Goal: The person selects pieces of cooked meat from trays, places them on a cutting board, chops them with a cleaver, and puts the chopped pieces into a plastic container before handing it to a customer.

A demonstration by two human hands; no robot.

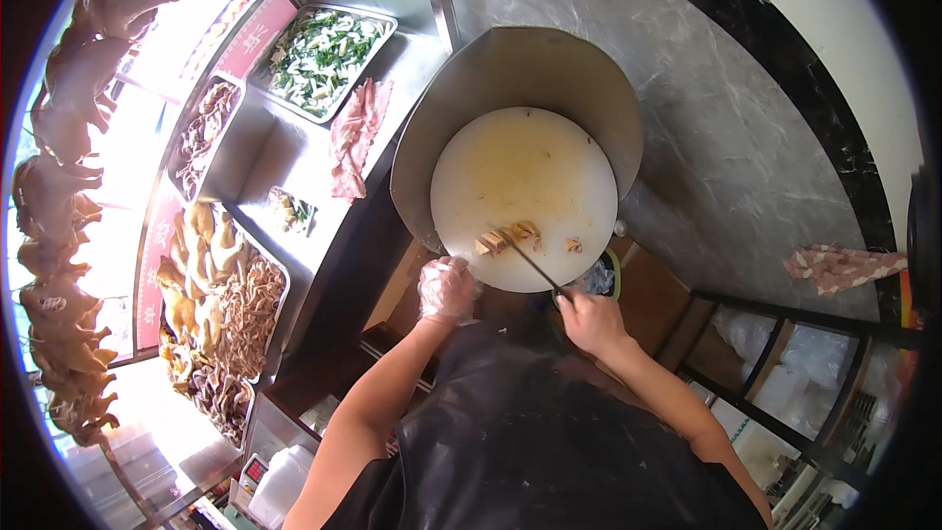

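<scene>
My right hand (592, 322) grips the handle of a cleaver (536, 268), whose blade shows almost edge-on. Its far end lies among chopped pieces of cooked meat (489, 243), and more cut pieces lie just beyond the blade. These rest on a round white chopping board (526, 162) with a yellowish stain. One small scrap of meat (573, 244) sits apart, towards the right. At the board's near left edge is my left hand (447, 290) in a clear plastic glove, fingers curled in, with nothing visible in them.
A curved metal guard (515, 59) rises around the board's far side. Left on the steel counter are a tray of chopped greens (324, 59), a pink cloth (359, 140) and a tray of cooked poultry and strips (246, 309). Plucked birds (62, 199) hang at far left. Right stands a black-framed rack (765, 361).
</scene>
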